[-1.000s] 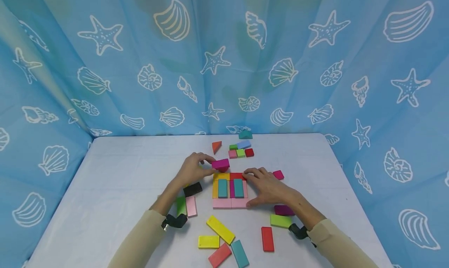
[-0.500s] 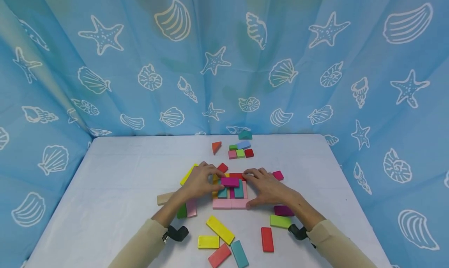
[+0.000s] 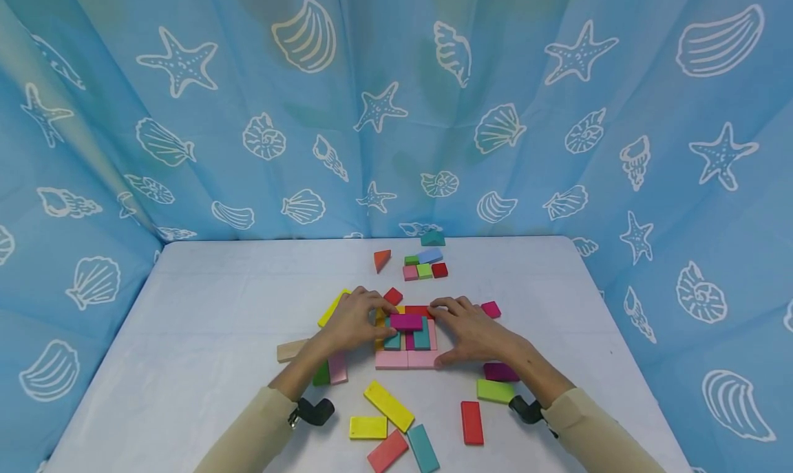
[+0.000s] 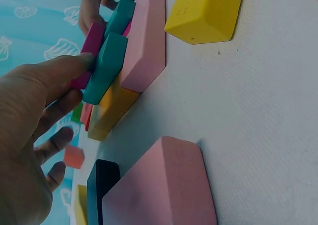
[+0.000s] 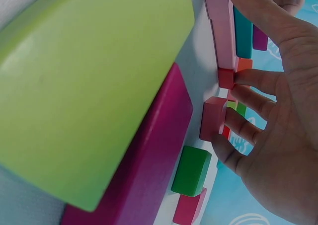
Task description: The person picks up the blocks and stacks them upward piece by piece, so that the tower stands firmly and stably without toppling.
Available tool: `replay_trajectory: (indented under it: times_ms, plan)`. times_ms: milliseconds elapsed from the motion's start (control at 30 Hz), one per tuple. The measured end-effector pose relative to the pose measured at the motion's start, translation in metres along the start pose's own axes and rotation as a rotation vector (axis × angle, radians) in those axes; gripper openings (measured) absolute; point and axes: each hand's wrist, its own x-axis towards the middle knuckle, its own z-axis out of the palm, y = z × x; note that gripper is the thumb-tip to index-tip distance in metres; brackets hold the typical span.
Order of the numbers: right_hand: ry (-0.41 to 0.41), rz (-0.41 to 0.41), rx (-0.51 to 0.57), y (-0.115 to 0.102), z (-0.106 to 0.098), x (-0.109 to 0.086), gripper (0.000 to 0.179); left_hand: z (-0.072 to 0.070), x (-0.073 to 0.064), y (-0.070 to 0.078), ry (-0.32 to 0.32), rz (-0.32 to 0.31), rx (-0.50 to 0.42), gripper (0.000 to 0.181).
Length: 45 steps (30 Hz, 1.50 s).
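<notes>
**Magenta block pinched above two teal ones**

I hold a magenta block [image 3: 405, 322] in my left hand [image 3: 354, 319], gripped at its left end between thumb and fingers. It lies crosswise over the far part of two teal blocks [image 3: 425, 334], at the top of a small block structure. Directly below, at six o'clock, a near row of two pink blocks [image 3: 424, 359] sits end to end; at one o'clock a red block [image 3: 418, 311] shows in the far row.

My right hand [image 3: 473, 330] is spread wide at three o'clock, thumb by the near pink corner, index fingertip by the red one; it grips nothing.

Farther out, a small red piece [image 3: 393, 296] lies at eleven o'clock, and an orange triangle [image 3: 381, 260] beyond it. Small coloured pieces cluster toward one. At four I have a purple block [image 3: 501, 372] and a lime block [image 3: 495, 390] just beside it; at five, a red plank [image 3: 472, 423]. A teal plank [image 3: 424, 448] lies at six and a yellow block [image 3: 368, 427] at seven. At eight is a pink plank [image 3: 338, 368], partly behind my wrist. The shell-patterned curtain [image 3: 384, 149] hangs at twelve.
</notes>
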Motion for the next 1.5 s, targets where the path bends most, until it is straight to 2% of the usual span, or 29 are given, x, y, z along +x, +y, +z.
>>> replay_trajectory:
  times_ms: [467, 767, 900, 1267, 1367, 1500]
  plan:
    - [-0.006, 0.013, -0.007, -0.002, -0.002, -0.001, 0.102, 0.001, -0.001, -0.001, -0.012, 0.012, -0.004, 0.040]
    - [-0.005, 0.013, -0.005, -0.001, -0.001, -0.002, 0.103, -0.003, -0.003, -0.004, -0.060, 0.014, -0.010, 0.048]
    - [-0.003, 0.017, -0.004, -0.002, -0.002, -0.002, 0.103, -0.003, -0.004, -0.004, -0.062, 0.018, -0.007, 0.048]
    - [0.000, 0.005, 0.004, -0.001, -0.004, -0.002, 0.102, 0.000, -0.002, -0.003, 0.003, 0.018, 0.001, 0.046]
    - [-0.001, 0.005, 0.007, -0.001, -0.004, -0.002, 0.102, -0.001, 0.001, -0.007, 0.059, -0.018, -0.017, 0.044]
    - [-0.005, 0.007, 0.021, -0.001, -0.002, -0.002, 0.102, -0.004, 0.008, -0.014, 0.155, -0.107, -0.043, 0.041]
